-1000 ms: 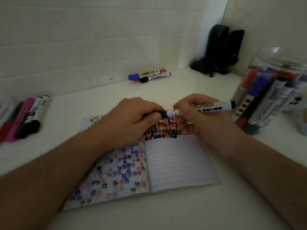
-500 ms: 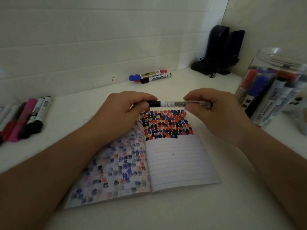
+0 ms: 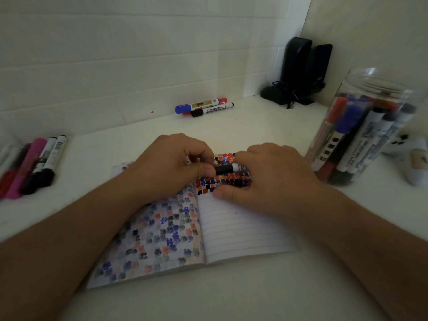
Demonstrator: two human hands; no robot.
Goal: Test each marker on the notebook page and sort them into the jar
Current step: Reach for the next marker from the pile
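An open notebook (image 3: 240,230) lies in front of me, its right page topped with red, blue and black blots and its left page showing faded blots. Over the blots I hold a black-capped white marker (image 3: 225,169) level. My left hand (image 3: 169,165) pinches the black cap end. My right hand (image 3: 273,177) wraps the white barrel and hides most of it. A clear jar (image 3: 368,117) at the right holds several markers.
Several markers (image 3: 34,165) lie in a row at the left edge. Three more markers (image 3: 203,106) lie by the back wall. Two black speakers (image 3: 301,70) stand in the corner. A white object (image 3: 414,163) sits right of the jar.
Both hands have dropped closer to the page with the marker. My right hand has slid left along the barrel and now covers most of it.
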